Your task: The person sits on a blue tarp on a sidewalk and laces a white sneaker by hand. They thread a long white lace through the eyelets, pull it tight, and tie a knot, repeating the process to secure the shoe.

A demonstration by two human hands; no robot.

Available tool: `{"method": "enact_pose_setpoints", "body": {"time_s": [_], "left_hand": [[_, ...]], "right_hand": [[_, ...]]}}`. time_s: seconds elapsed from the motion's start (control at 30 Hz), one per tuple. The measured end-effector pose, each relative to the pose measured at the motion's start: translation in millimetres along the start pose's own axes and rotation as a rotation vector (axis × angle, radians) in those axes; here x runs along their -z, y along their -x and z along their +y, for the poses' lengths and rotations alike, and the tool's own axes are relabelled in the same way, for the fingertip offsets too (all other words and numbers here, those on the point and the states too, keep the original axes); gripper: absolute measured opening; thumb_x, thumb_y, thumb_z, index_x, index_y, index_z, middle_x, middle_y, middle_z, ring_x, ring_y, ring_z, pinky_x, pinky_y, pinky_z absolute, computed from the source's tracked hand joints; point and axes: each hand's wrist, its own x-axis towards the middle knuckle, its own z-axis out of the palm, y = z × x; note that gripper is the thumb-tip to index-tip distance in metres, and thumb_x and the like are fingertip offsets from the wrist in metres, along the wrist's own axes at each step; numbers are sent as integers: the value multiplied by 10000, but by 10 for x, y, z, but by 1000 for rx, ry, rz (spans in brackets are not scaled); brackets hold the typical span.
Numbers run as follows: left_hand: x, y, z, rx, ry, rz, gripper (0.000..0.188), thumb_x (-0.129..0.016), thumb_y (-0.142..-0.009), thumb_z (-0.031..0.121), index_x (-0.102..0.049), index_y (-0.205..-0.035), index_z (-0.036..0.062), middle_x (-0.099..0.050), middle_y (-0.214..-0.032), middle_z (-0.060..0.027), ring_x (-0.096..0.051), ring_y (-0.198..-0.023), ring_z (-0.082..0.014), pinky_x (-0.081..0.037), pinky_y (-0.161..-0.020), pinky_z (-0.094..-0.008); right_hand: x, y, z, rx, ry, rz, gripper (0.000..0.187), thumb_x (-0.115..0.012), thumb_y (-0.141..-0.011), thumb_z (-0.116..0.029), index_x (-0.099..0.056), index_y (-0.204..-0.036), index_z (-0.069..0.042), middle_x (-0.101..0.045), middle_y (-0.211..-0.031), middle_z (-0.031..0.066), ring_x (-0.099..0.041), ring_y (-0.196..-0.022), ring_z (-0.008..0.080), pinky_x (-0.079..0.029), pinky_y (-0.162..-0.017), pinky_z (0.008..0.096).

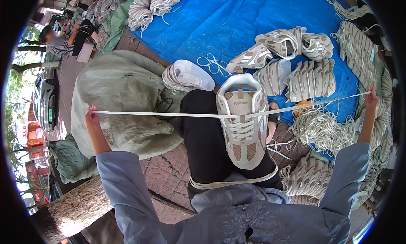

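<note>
A beige and white shoe upper lies across my lap, its toe toward me and its opening away from me. A flat white shoelace crosses its lower rows and comes out on both sides near the tongue. Far out to the left, my left hand pinches one end of the lace. My right hand pinches the other end, far out to the right and a little higher. Both lengths are stretched taut. A pale band runs around my thighs below the toe.
Several stacked shoe uppers lie on a blue tarp, beside a tangled heap of white laces. A large pale green sack bulges on my left. More stacked uppers sit near my right arm. Another person sits at far left.
</note>
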Motion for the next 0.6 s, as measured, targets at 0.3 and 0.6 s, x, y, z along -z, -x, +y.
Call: {"method": "enact_pose_setpoints", "body": {"time_s": [0.3, 0.6], "left_hand": [[286, 352, 80, 196, 70, -319, 254, -489, -815, -22, -459, -1059, -84, -552, -881, -152, -563, -772, -217, -498, -648, -267], [-1766, 4011, -894, 69, -499, -983, 119, -487, -819, 43, -578, -869, -15, -547, -671, -48, -537, -540, -109, -431, -480, -215]], "right_hand": [[-1566, 1085, 644, -143, 155, -420, 312, -538, -802, -75, -487, -1084, 47, -578, -848, 65, -498, -634, 96, -400, -576, 194], [-4349, 4262, 1360, 521, 955, -1379, 93, -567, -683, -40, -573, -776, -44, -555, -733, 92, -566, -686, 223, -451, -593, 313]]}}
